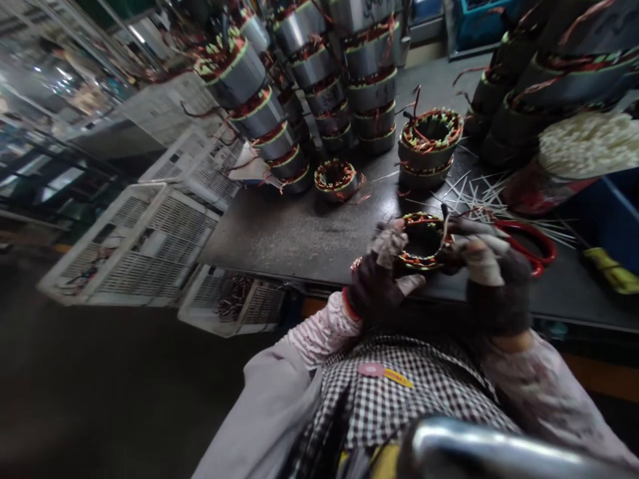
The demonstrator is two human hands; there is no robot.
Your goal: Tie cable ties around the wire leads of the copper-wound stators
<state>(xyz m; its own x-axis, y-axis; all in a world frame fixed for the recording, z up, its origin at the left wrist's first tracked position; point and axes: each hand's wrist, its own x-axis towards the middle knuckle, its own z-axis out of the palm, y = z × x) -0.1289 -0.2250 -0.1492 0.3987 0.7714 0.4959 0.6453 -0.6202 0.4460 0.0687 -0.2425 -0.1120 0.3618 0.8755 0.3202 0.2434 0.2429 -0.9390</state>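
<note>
A motor stator (421,262) with copper windings sits tilted at the front of the workbench, its round opening facing up. My left hand (382,266), in a dark glove with pale fingertips, grips its left side with the thumb near the rim. At the right rim, the gloved fingers of my right hand (492,273) are closed around a lead wire (444,229) that rises from the windings. Blur hides the exact fingertip contact. Red-handled scissors (532,246) lie just beyond my right hand.
Stacked stators (372,86) stand at the back, with more at right. A small stator (335,179) and a two-high stack (429,150) are nearer. Thin white tubes (472,193) lie scattered by a full tub (589,146). White crates (164,249) stand left of the workbench (279,233).
</note>
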